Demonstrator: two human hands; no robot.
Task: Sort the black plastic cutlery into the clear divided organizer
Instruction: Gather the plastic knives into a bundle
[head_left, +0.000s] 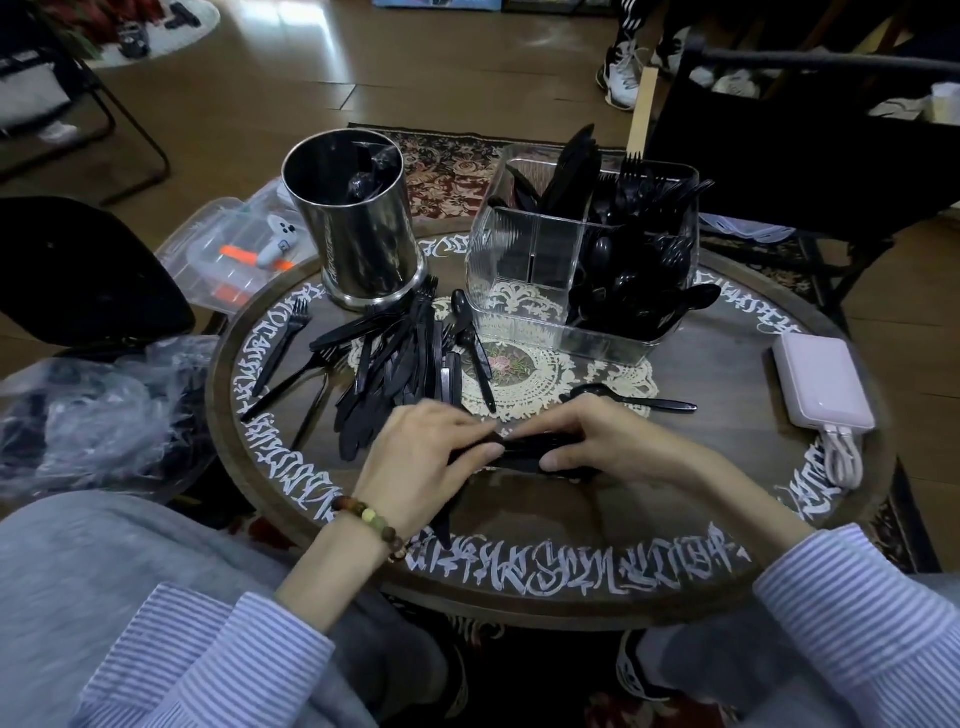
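**Both hands on a bundle of cutlery at the near edge of the counter**

The left hand (423, 457) and right hand (608, 441) meet over the round counter (571, 519), each grip closed around a small bundle of black cutlery (519, 451) held level between them; which pieces they are cannot be told. A loose heap of black knives and forks (395, 374) lies just beyond the left hand, with one spoon (631, 399) lying alone beyond the right hand. The clear divided organizer (582, 254) stands at the far side: knives upright in its back left compartment, forks back right, spoons front right, the front left compartment bare. A steel canister (358, 218) stands left of it, touching the heap's far end. A pink power bank (821, 384) with a coiled cable (841, 457) sits at the right edge. Off the counter to the left are a plastic box (234, 254) and a crumpled clear bag (98, 410)
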